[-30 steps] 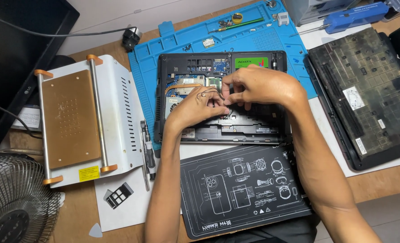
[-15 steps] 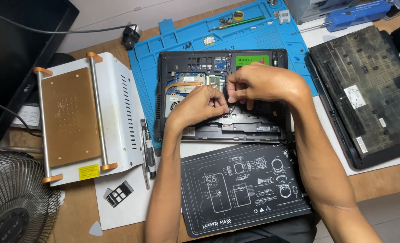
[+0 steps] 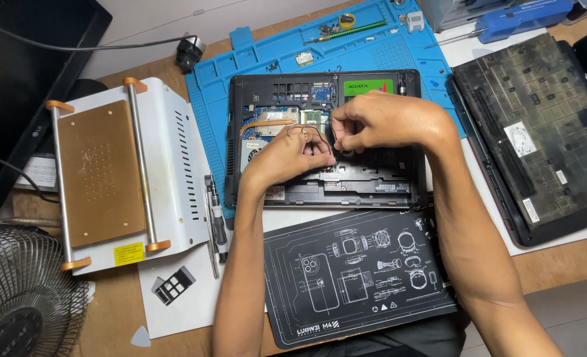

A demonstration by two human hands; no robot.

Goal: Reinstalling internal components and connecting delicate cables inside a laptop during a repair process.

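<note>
An opened black laptop [image 3: 373, 185] lies bottom-up on a blue repair mat [image 3: 373, 49], its circuit board and copper heat pipe [image 3: 267, 124] exposed. My left hand [image 3: 287, 155] rests over the middle of the laptop with fingers pinched on a thin wire [image 3: 310, 131] that loops up from the board. My right hand [image 3: 389, 122] sits just to the right, fingertips pinched together at the same wire close to the left hand's fingers. What lies under the fingertips is hidden.
A white heating plate machine [image 3: 108, 172] with a brown top stands at the left, a screwdriver [image 3: 217, 221] beside it. A black printed mat [image 3: 356, 277] lies near me. The laptop's bottom cover [image 3: 538, 125] rests at right. A fan [image 3: 22, 297] sits at lower left.
Both hands stay over the laptop's middle with only small finger movements; the right hand's fingers have shifted slightly along the wire.
</note>
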